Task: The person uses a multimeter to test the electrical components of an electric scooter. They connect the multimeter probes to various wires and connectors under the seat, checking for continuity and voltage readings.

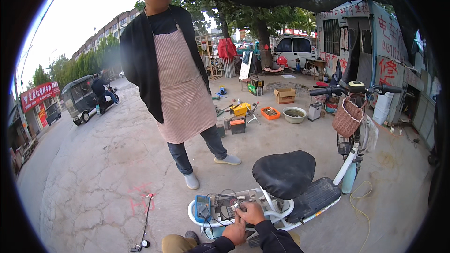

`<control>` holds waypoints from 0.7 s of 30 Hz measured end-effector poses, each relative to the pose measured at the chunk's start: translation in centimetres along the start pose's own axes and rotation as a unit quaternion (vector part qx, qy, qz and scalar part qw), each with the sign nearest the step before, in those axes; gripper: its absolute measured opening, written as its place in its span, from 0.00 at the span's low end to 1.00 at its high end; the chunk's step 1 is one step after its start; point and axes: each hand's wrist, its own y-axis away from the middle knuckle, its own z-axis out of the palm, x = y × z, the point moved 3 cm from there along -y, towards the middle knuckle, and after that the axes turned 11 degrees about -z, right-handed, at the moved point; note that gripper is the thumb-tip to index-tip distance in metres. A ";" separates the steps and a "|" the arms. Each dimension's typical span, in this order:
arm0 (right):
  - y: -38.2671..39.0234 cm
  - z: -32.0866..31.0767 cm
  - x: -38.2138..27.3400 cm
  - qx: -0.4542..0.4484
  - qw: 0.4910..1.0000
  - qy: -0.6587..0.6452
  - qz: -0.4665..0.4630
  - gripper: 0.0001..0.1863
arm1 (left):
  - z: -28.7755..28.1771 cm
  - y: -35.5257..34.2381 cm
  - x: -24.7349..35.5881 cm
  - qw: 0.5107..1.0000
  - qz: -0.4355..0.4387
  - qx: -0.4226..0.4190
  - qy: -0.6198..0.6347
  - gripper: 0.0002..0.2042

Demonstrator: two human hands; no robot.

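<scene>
Paved forecourt (103, 168), cracked concrete, takes most of the view. Street w/ an enclosed three-wheeler (80, 98) runs off on your left, white van (294, 47) and a painted kiosk (375, 42) sit at back right.

A person in a striped apron (180, 79) stands facing you, just beyond the bike's rear, feet apart, not touching it.

The white e-bike (307, 197) lies across your front. Long axis runs from lower left (rear rack) up to the right (handlebars (356, 89) w/ a wicker basket (348, 118)). Black saddle (284, 172) is mid-frame, just right of and above your hands.

Your work spot is the open rear tray w/ wiring (220, 206), right at your hands, at the bike's left end. A blue box-like unit (202, 207) sits at the tray's left edge.

Both hands are on it. Right hand (251, 212) rests on top of the wires, fingers curled down; can't tell if it pinches anything. Left hand (236, 232) is just below it, near the tray's front rim, loosely closed; grip unclear too. Right is deeper in the tray.

Saddle overhangs the tray's right side, and the wire loops crowd it.

Small stuff: thin rod w/ cord on the ground (146, 225) to your left, well apart. Toolboxes, an orange tray and a basin (294, 114) lie beyond, out of reach.
</scene>
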 end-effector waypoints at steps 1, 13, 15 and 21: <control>0.0 -0.1 -0.1 0.009 1.000 0.004 -0.013 0.17 | -0.1 0.0 0.1 1.000 0.001 0.008 -0.001 0.45; -0.5 -1.1 -1.9 -0.041 0.998 0.029 0.040 0.18 | 0.0 -0.1 -0.8 0.999 0.008 -0.036 -0.020 0.46; -0.4 -1.0 -2.0 -0.011 0.999 0.009 0.029 0.16 | -0.3 0.1 -0.8 1.000 0.006 -0.022 0.000 0.46; -0.7 -1.1 -2.9 0.012 1.000 0.026 -0.005 0.15 | -1.0 0.6 -1.1 0.996 0.055 0.018 0.067 0.36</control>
